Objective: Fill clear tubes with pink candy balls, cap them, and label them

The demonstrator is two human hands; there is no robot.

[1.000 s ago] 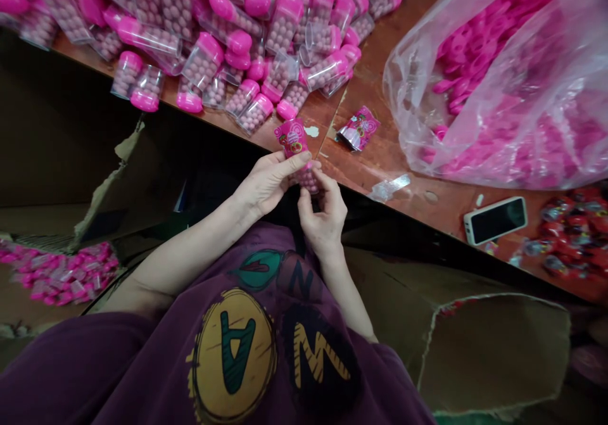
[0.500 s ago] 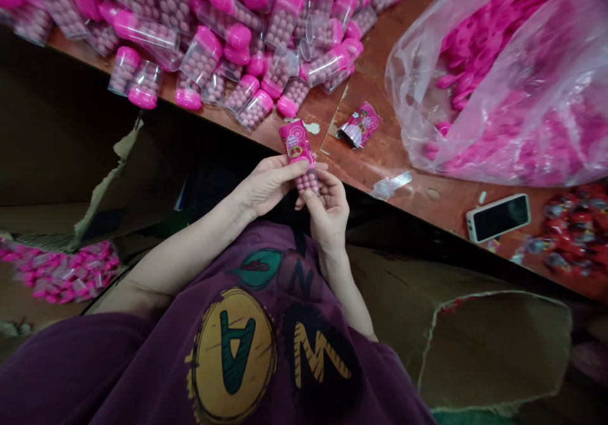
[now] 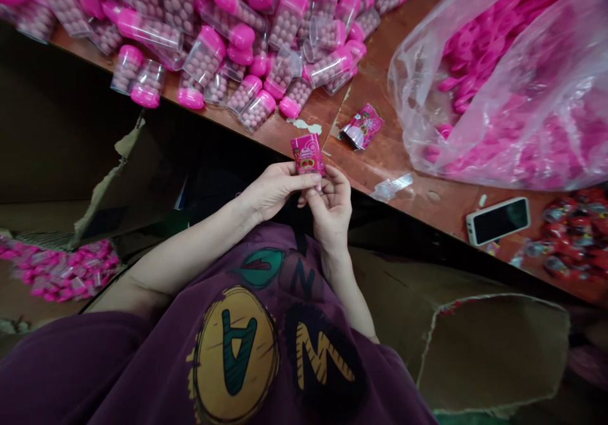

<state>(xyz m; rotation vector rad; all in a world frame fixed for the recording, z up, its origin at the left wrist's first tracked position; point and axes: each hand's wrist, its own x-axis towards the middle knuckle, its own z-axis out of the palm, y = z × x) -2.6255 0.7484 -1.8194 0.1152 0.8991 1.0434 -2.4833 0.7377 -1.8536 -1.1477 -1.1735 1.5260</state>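
In front of my body, my left hand (image 3: 275,190) pinches a pink printed wrapper sleeve (image 3: 307,152) between thumb and fingers. The sleeve sits around a small clear bottle of pink candy balls, most of it now covered. My right hand (image 3: 332,209) grips the bottle's lower end from the other side, fingers curled and thumb pressed on it. Only a small pale-pink bit of the bottle (image 3: 317,185) shows between my thumbs. A second printed sleeve (image 3: 363,127), flat and silvery at one edge, lies on the table just beyond my right hand.
Many pink-capped candy bottles (image 3: 204,57) are heaped along the table (image 3: 375,89). At right stand a clear bag (image 3: 413,114) of pink plastic parts, a phone (image 3: 498,221) and red wrapped pieces (image 3: 577,228). Below the edge are cardboard boxes (image 3: 498,349) and a pile of pink-capped pieces (image 3: 71,273).
The sleeve has slid down over the bottle, hiding the candy balls that showed below it. Both hands stay close together in nearly the same place.
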